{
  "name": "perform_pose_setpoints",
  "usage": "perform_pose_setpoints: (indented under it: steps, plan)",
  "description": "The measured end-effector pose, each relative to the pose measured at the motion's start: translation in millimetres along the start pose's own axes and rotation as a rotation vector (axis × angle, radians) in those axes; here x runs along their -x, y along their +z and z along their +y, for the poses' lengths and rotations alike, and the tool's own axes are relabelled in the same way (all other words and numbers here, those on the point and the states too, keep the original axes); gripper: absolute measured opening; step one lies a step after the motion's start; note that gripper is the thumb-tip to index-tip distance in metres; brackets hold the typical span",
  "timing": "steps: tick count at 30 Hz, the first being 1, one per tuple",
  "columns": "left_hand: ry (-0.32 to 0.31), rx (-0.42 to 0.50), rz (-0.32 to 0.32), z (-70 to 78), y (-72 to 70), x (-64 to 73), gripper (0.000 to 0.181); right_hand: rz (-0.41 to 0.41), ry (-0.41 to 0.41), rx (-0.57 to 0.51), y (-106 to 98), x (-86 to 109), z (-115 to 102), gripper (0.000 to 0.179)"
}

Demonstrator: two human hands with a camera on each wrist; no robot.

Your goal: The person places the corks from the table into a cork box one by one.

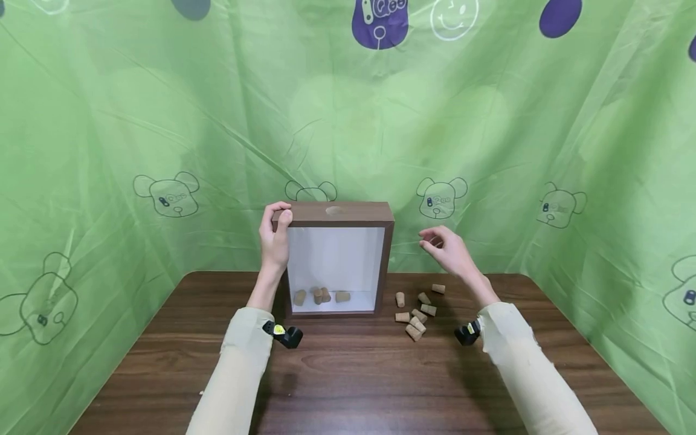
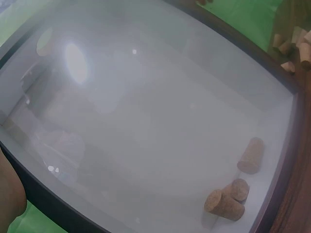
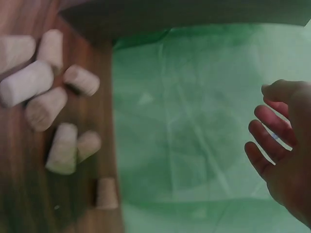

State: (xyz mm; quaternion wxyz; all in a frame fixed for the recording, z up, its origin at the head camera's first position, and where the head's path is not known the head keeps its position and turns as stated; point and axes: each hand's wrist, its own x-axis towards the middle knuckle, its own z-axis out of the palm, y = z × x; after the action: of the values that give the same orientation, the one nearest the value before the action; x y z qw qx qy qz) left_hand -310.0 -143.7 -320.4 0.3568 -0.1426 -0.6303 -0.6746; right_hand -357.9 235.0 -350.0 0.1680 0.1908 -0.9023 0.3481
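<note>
Head view: shows corks (image 1: 342, 296) inside the upright box (image 1: 348, 211) on the table (image 1: 353, 374), with the rightmost lengthwise along its floor. Pinches the box's top corner in left hand (image 1: 274, 235); holds right hand (image 1: 448, 249) loosely spread near loose corks (image 1: 402, 317)

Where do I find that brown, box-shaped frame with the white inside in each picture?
Head: the brown, box-shaped frame with the white inside stands near the centre.
Left wrist: it fills most of the picture, slanted.
Right wrist: only a dark outer side shows, along the top.
Shared landmark: loose tan, tapered cork stoppers, lower right of centre, top right and left respectively.
</note>
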Motion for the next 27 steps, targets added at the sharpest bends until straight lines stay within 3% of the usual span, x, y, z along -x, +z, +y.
perform_pose_setpoints:
  steps: [18,27]
  plan:
    - [0.011,0.002,0.009,-3.4,-0.1,-1.5,0.032,-0.103,0.032,0.039,22,33.5,72,0.028]
    - [0.013,-0.001,0.007,-3.9,0.0,-2.9,0.03,-0.088,0.069,0.068,26,47.4,95,0.027]
